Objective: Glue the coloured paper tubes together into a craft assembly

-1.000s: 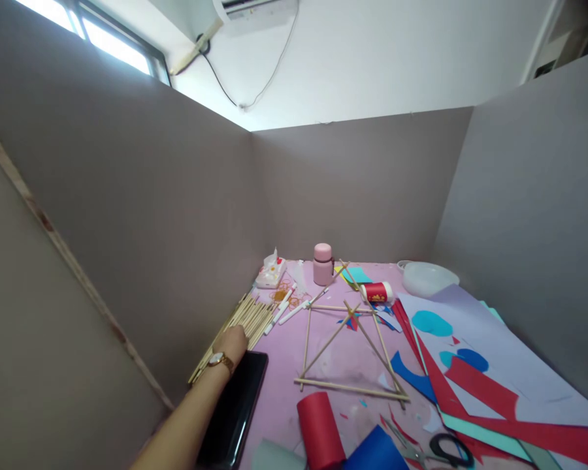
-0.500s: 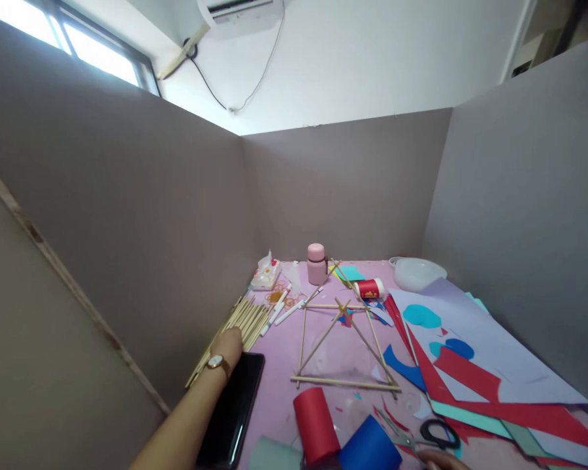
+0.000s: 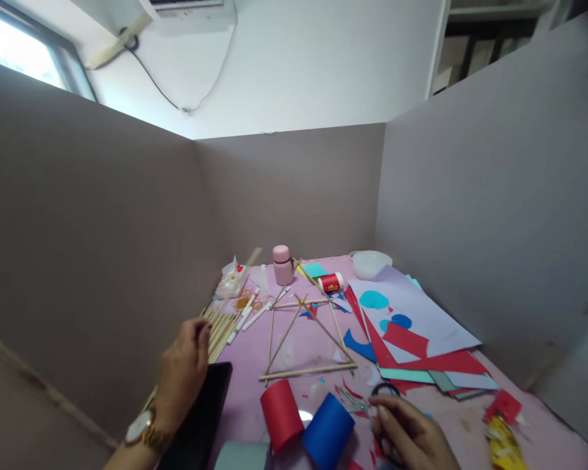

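My left hand point(image 3: 183, 372), a watch on its wrist, is raised over the black tablet-like slab point(image 3: 200, 418). Its fingers pinch a wooden stick point(image 3: 253, 257), blurred by motion and pointing up toward the back. Below and beyond lies a bundle of wooden sticks point(image 3: 221, 331). My right hand point(image 3: 409, 431) has curled fingers over the scissors point(image 3: 357, 405), covering part of their handles; what its fingertips pinch, if anything, is unclear. In the middle a frame of sticks point(image 3: 306, 372) stands with crossed, tied tops. A red roll point(image 3: 281, 414) and a blue roll point(image 3: 329, 429) lie in front.
Coloured paper sheets point(image 3: 451, 333) spread over the right side. At the back are a pink flask point(image 3: 283, 264), a white bowl point(image 3: 371, 264), a red-labelled bottle point(image 3: 330, 282) and a tissue pack point(image 3: 232, 279). White markers point(image 3: 256, 316) lie by rubber bands. Grey panels point(image 3: 294, 189) enclose the table.
My left hand has lifted from the bundle and come nearer with a stick in it. My right hand has come further into view over the scissors. The view has turned right.
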`<state>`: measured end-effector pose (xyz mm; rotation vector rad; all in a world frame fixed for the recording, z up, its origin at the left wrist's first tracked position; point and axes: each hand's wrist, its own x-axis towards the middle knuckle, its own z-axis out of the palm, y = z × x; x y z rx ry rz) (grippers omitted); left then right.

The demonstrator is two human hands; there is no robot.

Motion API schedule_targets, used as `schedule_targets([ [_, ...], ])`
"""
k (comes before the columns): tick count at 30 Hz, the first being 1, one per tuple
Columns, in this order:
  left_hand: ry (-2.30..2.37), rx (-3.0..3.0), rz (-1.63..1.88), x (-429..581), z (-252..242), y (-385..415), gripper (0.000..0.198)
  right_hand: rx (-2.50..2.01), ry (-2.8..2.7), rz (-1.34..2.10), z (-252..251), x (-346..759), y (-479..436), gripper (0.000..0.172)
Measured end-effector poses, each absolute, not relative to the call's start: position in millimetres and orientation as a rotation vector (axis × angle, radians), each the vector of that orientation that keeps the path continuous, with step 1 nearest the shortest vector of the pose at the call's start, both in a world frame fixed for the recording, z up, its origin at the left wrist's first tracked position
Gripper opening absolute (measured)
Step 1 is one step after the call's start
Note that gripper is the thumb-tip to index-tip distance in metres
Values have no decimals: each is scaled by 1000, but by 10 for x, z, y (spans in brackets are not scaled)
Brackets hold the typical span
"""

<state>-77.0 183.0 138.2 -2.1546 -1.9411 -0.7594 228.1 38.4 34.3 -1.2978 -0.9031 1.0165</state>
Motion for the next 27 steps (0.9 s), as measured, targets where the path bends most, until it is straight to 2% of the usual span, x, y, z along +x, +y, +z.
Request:
schedule_targets([
  [2,-1695,-2461,-781,-459,1359,1571,18,-1119,-903,1077,532,2119,448,51],
  [5,-1296,-2870,-701,-45,1239,1254,20,-917,-883,1156,748,1904,554,59],
  [8,-1035,-3079,-640,102,1189,1229,18,-900,-844,1170,852,1863,626,45],
  [11,-1472,-2852,-791,8,1264,1603,30,-867,-673,1065,891,1997,683,41],
  [13,-1614,-2759,-742,-66,1299,1999,31,-825,-543,1022,906,2113,726,40],
  [17,-1686,-2871,-334,-9,1141,2709,18,-785,-417,997,899,2273,816,39],
  [22,-1715,-2905,169,311,811,3072,24,-828,-379,957,782,2415,904,38],
  [27,-1760,-2836,427,495,647,3204,29,-864,-347,951,690,2553,966,39],
])
